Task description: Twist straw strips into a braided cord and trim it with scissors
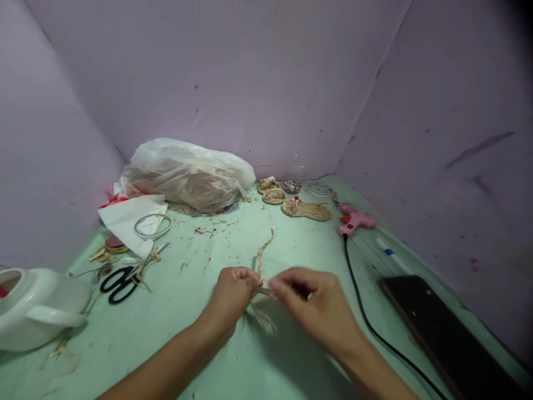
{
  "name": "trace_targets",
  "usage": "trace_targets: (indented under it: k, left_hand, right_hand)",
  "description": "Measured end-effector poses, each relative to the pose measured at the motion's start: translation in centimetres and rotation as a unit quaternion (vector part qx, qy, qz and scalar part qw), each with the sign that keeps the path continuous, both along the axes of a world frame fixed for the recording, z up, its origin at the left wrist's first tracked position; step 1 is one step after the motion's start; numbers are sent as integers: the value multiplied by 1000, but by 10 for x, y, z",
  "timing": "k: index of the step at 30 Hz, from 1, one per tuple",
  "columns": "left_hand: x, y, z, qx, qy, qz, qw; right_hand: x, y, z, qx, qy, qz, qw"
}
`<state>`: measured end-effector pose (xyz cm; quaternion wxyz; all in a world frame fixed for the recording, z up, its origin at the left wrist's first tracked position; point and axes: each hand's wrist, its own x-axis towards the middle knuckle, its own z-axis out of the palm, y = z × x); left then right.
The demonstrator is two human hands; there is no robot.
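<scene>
A thin tan braid (260, 256) of natural fibre stands up from between my hands, its tip pointing away from me. My left hand (234, 294) pinches the braid at its lower end. Loose strands (264, 319) hang below the pinch and look a little blurred. Just to the right, my right hand (314, 305) has its thumb and forefinger closed on one strand, drawn out sideways from the braid. Both hands are over the middle of the green table (200, 350).
Black-handled scissors (120, 284), a tape roll (152, 226) and a white pot (41, 311) sit left. Behind are a plastic bag (187, 172) and a woven sole shape (306, 210). A pink glue gun (356, 218), its cord and a dark phone-like slab (445, 333) lie right.
</scene>
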<state>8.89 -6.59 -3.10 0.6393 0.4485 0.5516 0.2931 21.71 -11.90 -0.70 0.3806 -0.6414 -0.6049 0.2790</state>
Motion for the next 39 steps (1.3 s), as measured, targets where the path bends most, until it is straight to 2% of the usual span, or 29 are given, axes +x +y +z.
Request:
trace_targets:
  k: [2, 4, 5, 7, 9, 11, 14, 19, 22, 25, 28, 31, 34, 36, 38, 39]
  left_hand:
    - [0, -1, 1, 14, 1, -24, 1000]
    - [0, -3, 1, 20, 10, -43, 999]
    - [0, -3, 2, 21, 14, -51, 998]
    - [0, -4, 2, 22, 15, -60, 998]
    - [-1, -4, 2, 28, 9, -69, 997]
    - [-1, -3, 1, 32, 5, -75, 997]
    - [-2, -3, -1, 37, 15, -78, 996]
    - [-3, -3, -1, 67, 72, -94, 991]
    - [-5, 0, 3, 137, 136, -140, 971]
    - [-9, 3, 8, 234, 205, -171, 935]
    - [-11, -1, 15, 288, 285, -185, 895]
    - [-10, -15, 17, 368, 390, -200, 820]
    - [-6, -33, 13, 447, 474, -238, 721]
    - [-3, -43, 8, 478, 502, -270, 668]
    - [0, -50, 4, 489, 510, -305, 639]
    - [1, -52, 5, 482, 509, -323, 636]
  right_hand:
    - [16, 8, 0, 90, -4, -116, 989]
    - [25, 14, -6, 118, 0, -158, 980]
    - [26, 16, -10, 96, 16, -146, 984]
    - [21, 17, -17, 1, 78, -75, 994]
    - [10, 17, -24, -95, 157, 11, 983]
    - [1, 17, -27, -131, 220, 52, 965]
    - [-6, 17, -28, -138, 262, 26, 955]
    - [-7, 17, -28, -149, 251, -30, 956]
    - [-9, 17, -31, -134, 251, -58, 957]
    - [-10, 18, -33, -129, 253, -94, 954]
    - [-11, 19, -34, -117, 267, -115, 950]
    - [-14, 17, -33, -106, 320, -123, 933]
    - [-19, 15, -30, -137, 399, -147, 895]
    - [-22, 13, -29, -162, 445, -160, 866]
    - [-23, 13, -28, -171, 475, -167, 847]
    - [-23, 14, -28, -171, 481, -168, 844]
